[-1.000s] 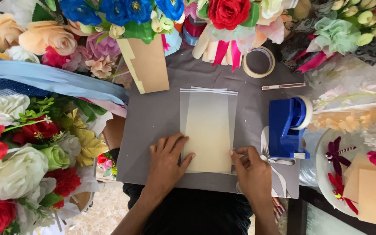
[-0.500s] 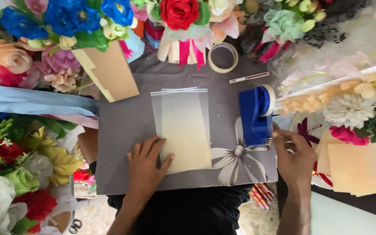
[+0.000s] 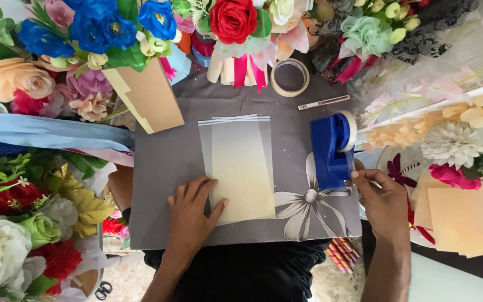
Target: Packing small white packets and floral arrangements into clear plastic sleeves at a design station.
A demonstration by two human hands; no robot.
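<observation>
My left hand (image 3: 192, 215) lies flat on the lower left corner of a translucent cream sheet (image 3: 240, 162), pressing it onto a grey board (image 3: 163, 162) printed with a white bow. My right hand (image 3: 380, 196) is at the front end of a blue tape dispenser (image 3: 331, 150) on the board's right edge, with finger and thumb pinching at the tape end. Whether tape is between the fingers cannot be told.
Artificial flower bouquets ring the board: blue and peach ones (image 3: 85, 33) far left, a red rose (image 3: 231, 19) at the back, white and yellow ones (image 3: 448, 140) right. A tape roll (image 3: 290, 77) and a pen (image 3: 323, 102) lie behind the sheet. Peach paper sheets (image 3: 465, 221) lie at right.
My right hand left the sheet's lower right corner and moved right to the blue tape dispenser. My left hand stayed on the sheet. The view shifted to the right.
</observation>
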